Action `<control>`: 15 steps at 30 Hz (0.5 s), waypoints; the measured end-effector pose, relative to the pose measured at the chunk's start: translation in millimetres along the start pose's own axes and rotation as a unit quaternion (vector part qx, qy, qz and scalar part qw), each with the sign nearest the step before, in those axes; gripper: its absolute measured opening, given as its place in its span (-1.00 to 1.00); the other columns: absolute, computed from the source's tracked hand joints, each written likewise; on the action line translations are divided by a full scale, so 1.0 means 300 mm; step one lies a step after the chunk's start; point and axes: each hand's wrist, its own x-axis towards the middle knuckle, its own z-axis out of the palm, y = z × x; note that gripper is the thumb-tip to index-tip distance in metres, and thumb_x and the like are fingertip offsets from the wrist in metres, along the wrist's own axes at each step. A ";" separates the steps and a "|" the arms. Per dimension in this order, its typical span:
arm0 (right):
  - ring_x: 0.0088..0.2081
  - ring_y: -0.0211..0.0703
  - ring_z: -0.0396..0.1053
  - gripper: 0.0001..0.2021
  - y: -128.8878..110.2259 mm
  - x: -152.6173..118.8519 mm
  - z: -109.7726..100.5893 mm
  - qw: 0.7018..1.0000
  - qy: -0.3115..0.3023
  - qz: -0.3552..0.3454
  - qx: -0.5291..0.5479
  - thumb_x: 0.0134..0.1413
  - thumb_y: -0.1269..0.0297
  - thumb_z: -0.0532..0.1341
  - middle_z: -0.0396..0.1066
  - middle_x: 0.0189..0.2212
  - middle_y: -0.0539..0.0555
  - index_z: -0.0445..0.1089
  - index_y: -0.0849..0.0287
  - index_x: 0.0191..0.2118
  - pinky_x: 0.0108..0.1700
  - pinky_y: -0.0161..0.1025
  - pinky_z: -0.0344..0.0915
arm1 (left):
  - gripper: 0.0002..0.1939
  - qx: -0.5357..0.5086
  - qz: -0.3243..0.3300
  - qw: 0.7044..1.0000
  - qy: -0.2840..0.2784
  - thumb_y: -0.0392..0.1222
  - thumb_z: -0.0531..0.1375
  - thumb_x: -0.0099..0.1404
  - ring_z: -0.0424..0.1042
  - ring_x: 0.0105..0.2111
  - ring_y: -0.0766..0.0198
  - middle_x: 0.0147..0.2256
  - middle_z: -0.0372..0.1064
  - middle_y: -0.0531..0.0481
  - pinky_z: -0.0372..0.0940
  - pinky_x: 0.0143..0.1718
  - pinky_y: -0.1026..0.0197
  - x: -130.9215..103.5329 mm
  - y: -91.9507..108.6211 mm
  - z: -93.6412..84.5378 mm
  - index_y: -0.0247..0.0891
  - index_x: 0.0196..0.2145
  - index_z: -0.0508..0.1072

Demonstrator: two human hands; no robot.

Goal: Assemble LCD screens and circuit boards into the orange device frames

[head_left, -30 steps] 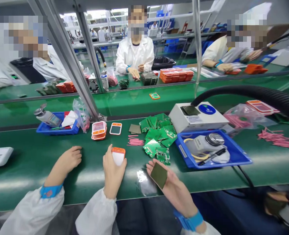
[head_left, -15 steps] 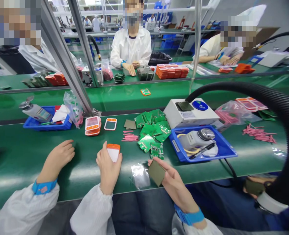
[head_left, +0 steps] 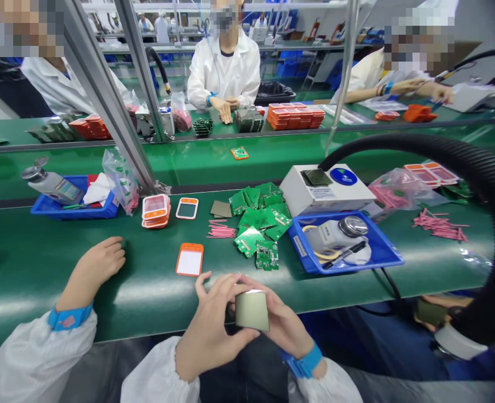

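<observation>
In front of my body, just past the table's near edge, I have a thin square grey-green panel [head_left: 252,310], its face slightly shiny. My right hand [head_left: 290,324] grips it from the right side. My left hand [head_left: 213,322] closes on its left side, thumb near the lower edge; the fingertips behind it are partly hidden. On the table beyond my left hand lies an orange-rimmed frame [head_left: 189,259] with a white sheet inside. Green circuit boards [head_left: 260,215] are heaped ahead of my right hand, beside pink strips [head_left: 221,229] and more grey-green panels [head_left: 221,209].
A co-worker's hand [head_left: 100,266] rests on the table at left. Stacked orange-and-white frames [head_left: 155,211] and a single frame [head_left: 187,208] stand farther back. Blue trays [head_left: 76,211] [head_left: 358,270], a white box [head_left: 326,193] and a black hose [head_left: 415,146] surround the work area.
My left hand has let go of the orange-rimmed frame and moved right to the panel. My right hand has drawn the panel slightly left and turned it; both hands now hold it.
</observation>
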 end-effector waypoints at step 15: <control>0.14 0.13 0.26 -0.51 -0.154 0.021 -0.099 0.636 0.320 -0.313 -0.629 0.06 0.01 0.24 0.33 0.10 0.27 0.35 0.15 0.06 0.17 0.15 0.19 | -0.37 0.046 -0.079 0.996 -0.004 -0.38 0.23 0.08 0.28 0.08 0.07 0.02 0.32 -0.10 -0.26 0.16 -0.22 0.037 -0.073 0.084 -0.15 0.05 0.05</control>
